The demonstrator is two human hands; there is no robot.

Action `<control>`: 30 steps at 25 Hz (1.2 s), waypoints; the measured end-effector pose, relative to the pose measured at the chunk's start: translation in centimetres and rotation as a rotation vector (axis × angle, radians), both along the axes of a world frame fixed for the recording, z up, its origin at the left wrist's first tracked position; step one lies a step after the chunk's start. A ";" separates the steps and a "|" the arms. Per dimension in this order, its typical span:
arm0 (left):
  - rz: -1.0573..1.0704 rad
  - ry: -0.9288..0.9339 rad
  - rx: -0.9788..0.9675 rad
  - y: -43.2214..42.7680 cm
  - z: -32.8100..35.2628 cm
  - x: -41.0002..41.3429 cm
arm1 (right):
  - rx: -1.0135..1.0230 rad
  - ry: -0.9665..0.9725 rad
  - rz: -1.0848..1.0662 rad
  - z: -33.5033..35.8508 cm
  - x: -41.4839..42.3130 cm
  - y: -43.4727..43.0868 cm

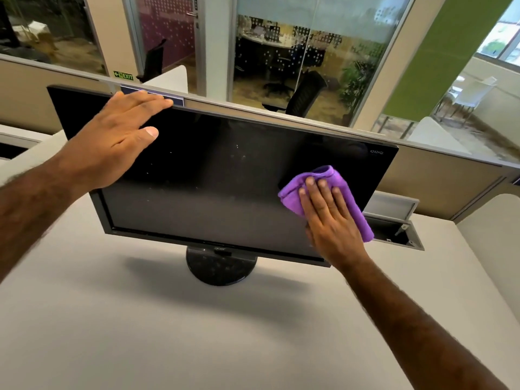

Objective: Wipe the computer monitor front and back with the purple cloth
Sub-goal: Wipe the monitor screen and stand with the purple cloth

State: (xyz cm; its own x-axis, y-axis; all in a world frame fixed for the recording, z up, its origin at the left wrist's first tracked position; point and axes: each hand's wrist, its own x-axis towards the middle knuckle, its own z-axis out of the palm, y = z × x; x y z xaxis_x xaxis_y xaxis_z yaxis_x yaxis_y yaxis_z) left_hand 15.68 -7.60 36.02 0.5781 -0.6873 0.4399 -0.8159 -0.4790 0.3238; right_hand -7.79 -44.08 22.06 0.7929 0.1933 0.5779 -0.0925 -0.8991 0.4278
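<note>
Front wipe under way: your right hand [332,220], fingers flat, presses the cloth [337,184] to the monitor [211,170] screen's right side; left hand [118,136], fingers extended, steadies the top edge. Next, sweep left across the specks.

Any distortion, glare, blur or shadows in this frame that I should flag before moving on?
Head view: wide-angle distortion bows the monitor edges and the partition; screen dark with dust specks and a faint pale reflection low down; soft shadow around the stand base on the desk; purple cloth sharp.
</note>
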 end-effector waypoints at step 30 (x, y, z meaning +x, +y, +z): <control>0.044 0.003 -0.027 0.0 0.0 -1.4 | -0.390 0.388 0.219 -9.3 -1.7 0.9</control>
